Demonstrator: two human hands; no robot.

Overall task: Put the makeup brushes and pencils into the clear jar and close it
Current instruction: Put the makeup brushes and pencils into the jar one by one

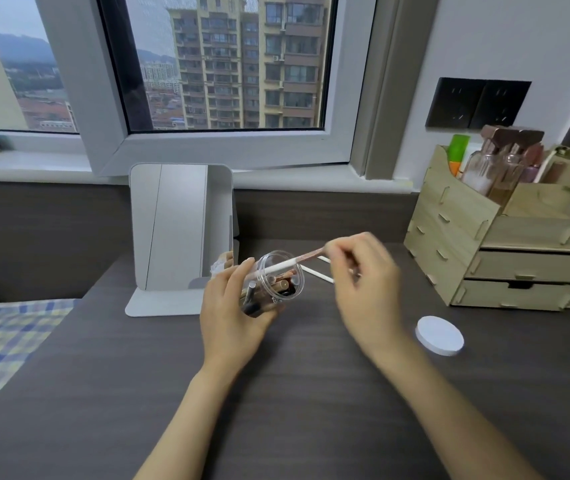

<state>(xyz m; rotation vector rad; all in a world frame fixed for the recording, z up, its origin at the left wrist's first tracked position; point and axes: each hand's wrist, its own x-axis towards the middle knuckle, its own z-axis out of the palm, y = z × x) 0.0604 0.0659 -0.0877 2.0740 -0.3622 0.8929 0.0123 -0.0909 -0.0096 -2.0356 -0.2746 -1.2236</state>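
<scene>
1. head view: the left hand is wrapped around the clear jar, holding it tilted above the dark desk with its open mouth turned toward the right.
2. the right hand, blurred, pinches a white brush whose white end lies across the jar mouth.
3. several pencils and brushes already sit inside the jar.
4. two white sticks lie on the desk just behind the hands.
5. the white lid lies flat on the desk to the right, near the wooden organizer.
6. a standing mirror is at the far left of the jar.
</scene>
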